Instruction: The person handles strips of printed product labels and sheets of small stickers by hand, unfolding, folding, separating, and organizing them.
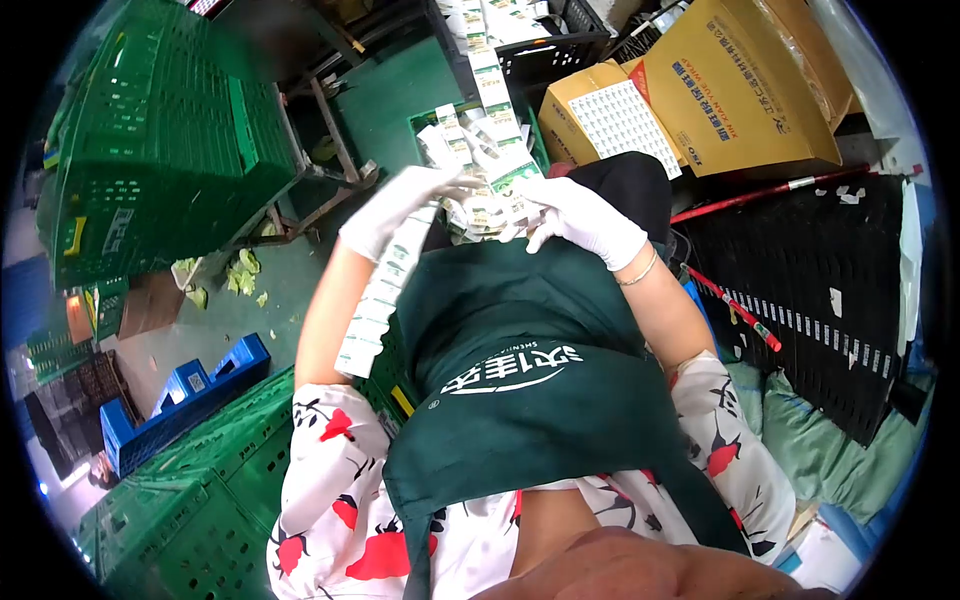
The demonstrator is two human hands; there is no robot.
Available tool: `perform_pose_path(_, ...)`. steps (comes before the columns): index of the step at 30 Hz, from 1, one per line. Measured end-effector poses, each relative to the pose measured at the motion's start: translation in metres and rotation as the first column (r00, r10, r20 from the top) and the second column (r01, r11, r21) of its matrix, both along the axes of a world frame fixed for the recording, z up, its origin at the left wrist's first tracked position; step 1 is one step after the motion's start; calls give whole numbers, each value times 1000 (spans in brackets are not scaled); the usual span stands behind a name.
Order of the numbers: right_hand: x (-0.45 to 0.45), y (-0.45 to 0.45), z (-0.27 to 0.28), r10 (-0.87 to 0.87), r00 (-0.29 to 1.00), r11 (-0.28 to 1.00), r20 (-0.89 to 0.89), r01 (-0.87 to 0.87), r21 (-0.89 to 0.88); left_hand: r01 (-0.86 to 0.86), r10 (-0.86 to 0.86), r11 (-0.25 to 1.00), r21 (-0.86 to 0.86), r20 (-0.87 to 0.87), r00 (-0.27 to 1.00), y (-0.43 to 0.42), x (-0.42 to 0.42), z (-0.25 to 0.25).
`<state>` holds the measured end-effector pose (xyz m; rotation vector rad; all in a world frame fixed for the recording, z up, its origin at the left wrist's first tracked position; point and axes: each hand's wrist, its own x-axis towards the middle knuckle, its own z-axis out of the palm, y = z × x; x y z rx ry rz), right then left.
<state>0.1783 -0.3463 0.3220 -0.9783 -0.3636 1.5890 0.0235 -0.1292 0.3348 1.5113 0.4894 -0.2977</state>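
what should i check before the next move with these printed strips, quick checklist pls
1. Both hands gloved: ok, the left hand and right hand each wear a white glove.
2. Right grip on the long strip: cannot tell, the fingers are at its lower part but a firm pinch is not clear.
3. Left grip: cannot tell, the fingertips blend into the white strips behind them.
4. Strips in the green crate tidy: not ok, they lie in a loose jumble.
5. Hanging strip in view: ok, it runs down along the left forearm.
6. Print readable: cannot tell, too small here.
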Motion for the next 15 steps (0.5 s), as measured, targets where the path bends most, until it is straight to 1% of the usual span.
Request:
perform_pose_path(1,-2,2,3,35,999,999,24,-36,22,-112,107,980,-165,-36,994,-13,3,-9)
perform_pose_path(2,-4,4,4,59,998,998,27,-59,26,-220,203,921,-321,-86,975,-23,6,-18)
perform_pose_path(4,-6,5,5,94,995,995,36,-96,34,-295,345,841,-453,29,938,-41,17,-23)
perform_pose_path(5,-7,4,4,80,997,996,15,-80,31,-317,414,793,-520,79,907,-44,21,-25)
perform_pose_path(7,-7,0,2,47,999,999,-25,-47,26,-421,536,766,-487,121,835,-34,30,-41)
perform_pose_path(8,-7,-3,-1,-2,1000,1000,23,2,5,-471,592,746,-471,145,793,-28,33,-49)
perform_pose_path(9,-5,-10,-6,-50,996,999,70,51,-10,-520,623,771,-368,267,735,-25,36,-45)
perform_pose_path(10,-2,-16,-11,-95,989,995,117,99,-22,-574,668,737,-356,261,697,-25,33,-33)
perform_pose_path(11,2,-21,-15,-119,979,990,164,130,-59,-640,705,709,-294,296,645,-20,31,-34)
perform_pose_path(12,4,-25,-21,-183,910,973,371,222,-64,-703,735,671,-236,334,590,-17,30,-35)
perform_pose_path(13,4,-29,-26,-231,796,949,560,311,-49,-746,719,653,-132,418,556,-15,29,-34)
perform_pose_path(14,3,-32,-32,-261,641,919,722,394,-17,-779,671,627,-3,509,539,-11,27,-37)
perform_pose_path(15,-2,-34,-19,-282,620,905,732,425,-11,-807,685,591,-17,539,490,-12,27,-36)
